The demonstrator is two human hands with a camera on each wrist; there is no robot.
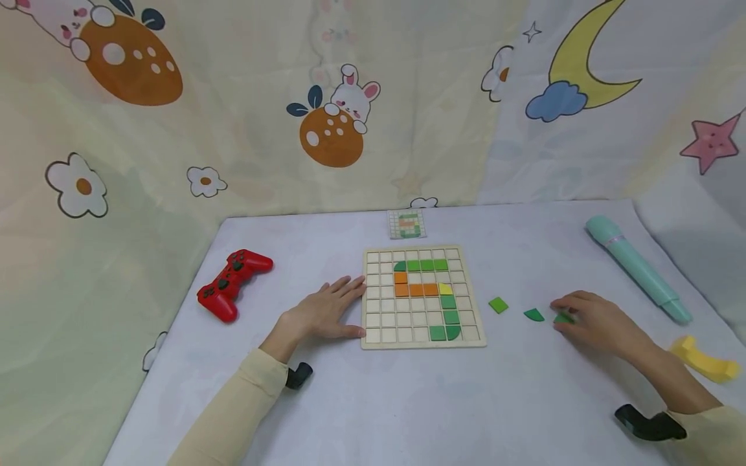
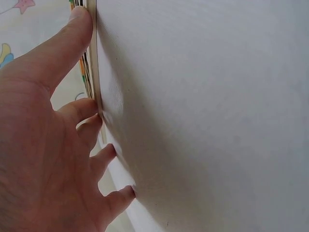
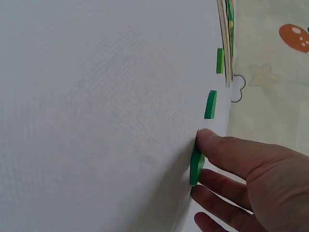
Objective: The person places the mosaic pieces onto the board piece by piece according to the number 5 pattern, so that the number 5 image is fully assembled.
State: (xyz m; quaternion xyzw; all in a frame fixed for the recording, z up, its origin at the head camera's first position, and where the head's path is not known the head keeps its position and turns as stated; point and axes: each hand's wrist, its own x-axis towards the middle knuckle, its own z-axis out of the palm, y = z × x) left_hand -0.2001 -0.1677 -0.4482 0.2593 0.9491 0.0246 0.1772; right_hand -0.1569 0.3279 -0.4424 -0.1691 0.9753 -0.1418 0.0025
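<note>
A wooden grid board [image 1: 373, 323] lies on the white table, with green, orange and yellow tiles set in some of its squares. Along its left edge my left hand [image 1: 326, 314] rests, fingers spread and thumb and fingertips at the frame; the left wrist view shows the thumb [image 2: 72, 41] against that edge. To the right of the board, my right hand [image 1: 603, 323] pinches a green tile [image 3: 196, 166] between thumb and fingers, low at the tabletop. Beside it lie a green quarter-round tile [image 1: 533, 315] and a lighter green square tile [image 1: 498, 305].
A small pattern card [image 1: 406, 224] lies behind the board. On the left is a red game controller [image 1: 234, 285]. A teal microphone-shaped toy [image 1: 638, 268] lies at the far right, and a yellow curved piece [image 1: 705, 360] sits next to the right forearm.
</note>
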